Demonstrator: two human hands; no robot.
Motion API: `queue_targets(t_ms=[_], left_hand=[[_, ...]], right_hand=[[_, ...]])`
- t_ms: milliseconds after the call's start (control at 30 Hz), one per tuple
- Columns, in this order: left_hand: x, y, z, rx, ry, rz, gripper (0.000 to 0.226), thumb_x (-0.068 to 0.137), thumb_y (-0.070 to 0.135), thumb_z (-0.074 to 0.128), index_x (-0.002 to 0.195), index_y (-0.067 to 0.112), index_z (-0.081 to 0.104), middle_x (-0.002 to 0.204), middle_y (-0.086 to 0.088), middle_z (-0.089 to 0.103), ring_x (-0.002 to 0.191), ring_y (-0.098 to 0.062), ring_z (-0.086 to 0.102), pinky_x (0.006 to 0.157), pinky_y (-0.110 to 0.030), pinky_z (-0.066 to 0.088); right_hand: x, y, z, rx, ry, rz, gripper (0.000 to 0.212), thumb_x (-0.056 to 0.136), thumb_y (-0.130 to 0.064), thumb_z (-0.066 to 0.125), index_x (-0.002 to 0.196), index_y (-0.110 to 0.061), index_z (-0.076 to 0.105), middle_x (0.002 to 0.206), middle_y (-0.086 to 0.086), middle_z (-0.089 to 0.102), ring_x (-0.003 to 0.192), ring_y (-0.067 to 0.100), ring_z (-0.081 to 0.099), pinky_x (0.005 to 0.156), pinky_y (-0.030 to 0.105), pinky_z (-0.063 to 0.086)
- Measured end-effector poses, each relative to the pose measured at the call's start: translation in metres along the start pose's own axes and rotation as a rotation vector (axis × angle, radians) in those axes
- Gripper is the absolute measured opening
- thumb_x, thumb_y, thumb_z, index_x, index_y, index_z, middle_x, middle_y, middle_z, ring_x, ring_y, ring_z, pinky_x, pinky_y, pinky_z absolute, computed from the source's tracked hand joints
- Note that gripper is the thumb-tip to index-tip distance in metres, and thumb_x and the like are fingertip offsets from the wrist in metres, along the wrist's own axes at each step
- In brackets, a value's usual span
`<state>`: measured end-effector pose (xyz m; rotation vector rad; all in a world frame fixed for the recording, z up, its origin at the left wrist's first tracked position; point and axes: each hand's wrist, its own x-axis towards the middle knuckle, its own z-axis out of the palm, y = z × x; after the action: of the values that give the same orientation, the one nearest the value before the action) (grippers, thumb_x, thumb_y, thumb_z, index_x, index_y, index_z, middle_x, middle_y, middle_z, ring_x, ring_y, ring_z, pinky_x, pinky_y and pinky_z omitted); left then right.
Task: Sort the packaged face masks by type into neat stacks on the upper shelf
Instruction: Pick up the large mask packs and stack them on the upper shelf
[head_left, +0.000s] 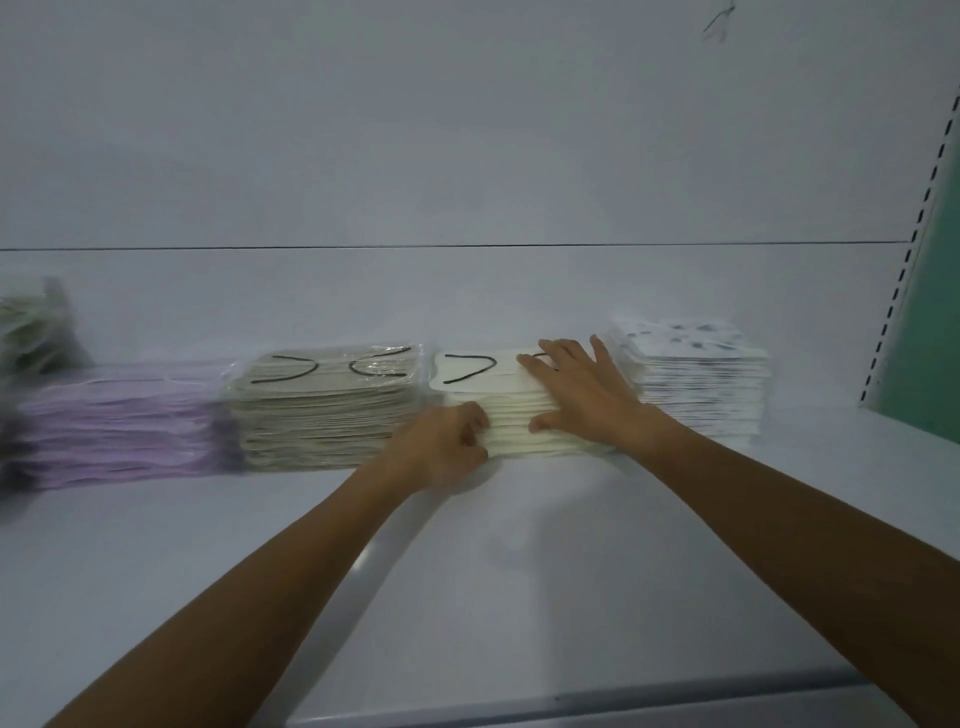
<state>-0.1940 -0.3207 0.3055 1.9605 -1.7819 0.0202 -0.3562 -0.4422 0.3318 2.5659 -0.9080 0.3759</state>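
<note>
Four stacks of packed masks in a row on the white shelf (156, 571), close to the back wall (467, 156).

Far left, very blurry: a purple stack (119, 426), with a greenish bag (36, 332) at its far end. Too smeared to tell more.

Next, a tan stack (327, 410), with black loops (291, 369) on its top pack. Just beside it, a cream stack (519, 431) with the same kind of loops on top. Then a spotted stack (701, 379), white with dark marks, right next to the cream one.

Both arms reach out to the cream stack, in the middle of the shelf.

Right grip (582, 389) — open and flat on top of the cream stack. Fingers (535, 364) straight and spread, pressing down on the top pack. Thumb (540, 426) down the front side of the stack.

Left grip (441, 447) — low at the front left of the cream stack, touching it. Fingers curled in tight against the edges of the packs. Cannot tell if any pack is pinched inside.

Far right, past the spotted stack: a tilted strip with slots (904, 260) and a green panel (930, 312).
</note>
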Motion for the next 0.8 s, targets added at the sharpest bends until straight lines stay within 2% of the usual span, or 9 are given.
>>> queue_targets(t_ms=[100, 167, 233, 300, 367, 500, 600, 700, 800], left_hand=[[0.002, 0.004, 0.000, -0.020, 0.076, -0.031, 0.025, 0.083, 0.019, 0.058, 0.107, 0.018, 0.061, 0.092, 0.005, 0.063, 0.096, -0.021, 0.060, 0.086, -0.031, 0.047], [0.003, 0.009, 0.001, 0.057, 0.072, -0.034, 0.022, 0.084, 0.029, 0.057, 0.104, 0.022, 0.062, 0.099, 0.003, 0.067, 0.098, -0.019, 0.060, 0.089, -0.030, 0.046], [0.004, 0.016, 0.005, 0.114, 0.042, -0.033, 0.017, 0.084, 0.037, 0.057, 0.095, 0.026, 0.064, 0.100, 0.003, 0.069, 0.099, -0.019, 0.061, 0.089, -0.031, 0.047], [0.006, 0.027, 0.010, 0.072, 0.013, -0.039, 0.014, 0.084, 0.038, 0.056, 0.085, 0.027, 0.065, 0.098, 0.003, 0.068, 0.096, -0.019, 0.061, 0.086, -0.030, 0.048], [0.007, 0.043, 0.015, -0.026, -0.012, -0.039, 0.011, 0.083, 0.035, 0.057, 0.079, 0.028, 0.064, 0.091, 0.003, 0.067, 0.092, -0.019, 0.062, 0.083, -0.032, 0.050], [0.016, 0.079, 0.026, -0.146, -0.081, 0.062, 0.009, 0.083, 0.025, 0.058, 0.078, 0.027, 0.064, 0.080, 0.007, 0.063, 0.086, -0.017, 0.062, 0.082, -0.030, 0.051], [0.029, 0.109, 0.036, -0.262, 0.047, 0.136, 0.008, 0.084, 0.018, 0.060, 0.089, 0.018, 0.066, 0.085, 0.004, 0.063, 0.086, -0.016, 0.063, 0.079, -0.025, 0.048], [0.045, 0.139, 0.043, -0.380, 0.237, 0.133, 0.018, 0.086, 0.016, 0.059, 0.103, 0.011, 0.061, 0.098, 0.000, 0.063, 0.089, -0.015, 0.060, 0.081, -0.024, 0.046], [0.060, 0.159, 0.048, -0.268, 0.355, 0.150, 0.030, 0.086, 0.015, 0.057, 0.115, 0.010, 0.054, 0.114, -0.007, 0.057, 0.102, -0.021, 0.055, 0.087, -0.035, 0.047]], right_hand=[[-0.008, 0.000, -0.004, 0.080, 0.061, 0.003, 0.090, 0.080, -0.057, 0.061, 0.150, -0.025, 0.014, 0.157, 0.004, 0.011, 0.144, 0.019, 0.006, 0.116, 0.046, -0.003], [-0.022, 0.011, -0.011, 0.098, 0.119, 0.017, 0.089, 0.079, -0.055, 0.063, 0.149, -0.026, 0.017, 0.157, 0.002, 0.013, 0.144, 0.017, 0.008, 0.117, 0.043, -0.003], [-0.040, 0.033, -0.015, 0.093, 0.162, 0.047, 0.085, 0.080, -0.050, 0.065, 0.149, -0.023, 0.022, 0.156, 0.003, 0.018, 0.144, 0.018, 0.013, 0.116, 0.041, -0.001], [-0.058, 0.059, -0.015, 0.083, 0.221, 0.078, 0.085, 0.077, -0.045, 0.071, 0.146, -0.021, 0.029, 0.153, 0.006, 0.027, 0.142, 0.023, 0.022, 0.115, 0.045, 0.006], [-0.076, 0.080, -0.013, 0.077, 0.201, 0.150, 0.088, 0.075, -0.045, 0.073, 0.146, -0.021, 0.029, 0.153, 0.007, 0.028, 0.142, 0.026, 0.022, 0.115, 0.047, 0.010], [-0.100, 0.114, -0.008, 0.111, 0.097, 0.289, 0.093, 0.074, -0.049, 0.072, 0.149, -0.028, 0.020, 0.157, 0.004, 0.014, 0.144, 0.023, 0.010, 0.115, 0.049, 0.007], [-0.105, 0.138, -0.002, 0.224, 0.156, 0.354, 0.095, 0.075, -0.054, 0.069, 0.149, -0.030, 0.017, 0.157, 0.009, 0.010, 0.144, 0.027, 0.008, 0.116, 0.049, 0.010], [-0.103, 0.158, 0.001, 0.562, 0.306, 0.509, 0.083, 0.084, -0.057, 0.055, 0.150, -0.027, 0.014, 0.158, 0.008, 0.010, 0.145, 0.025, 0.008, 0.116, 0.043, 0.014], [-0.098, 0.179, 0.002, 0.832, 0.305, 0.637, 0.073, 0.092, -0.054, 0.044, 0.151, -0.021, 0.015, 0.156, 0.007, 0.018, 0.143, 0.024, 0.018, 0.113, 0.038, 0.021]])
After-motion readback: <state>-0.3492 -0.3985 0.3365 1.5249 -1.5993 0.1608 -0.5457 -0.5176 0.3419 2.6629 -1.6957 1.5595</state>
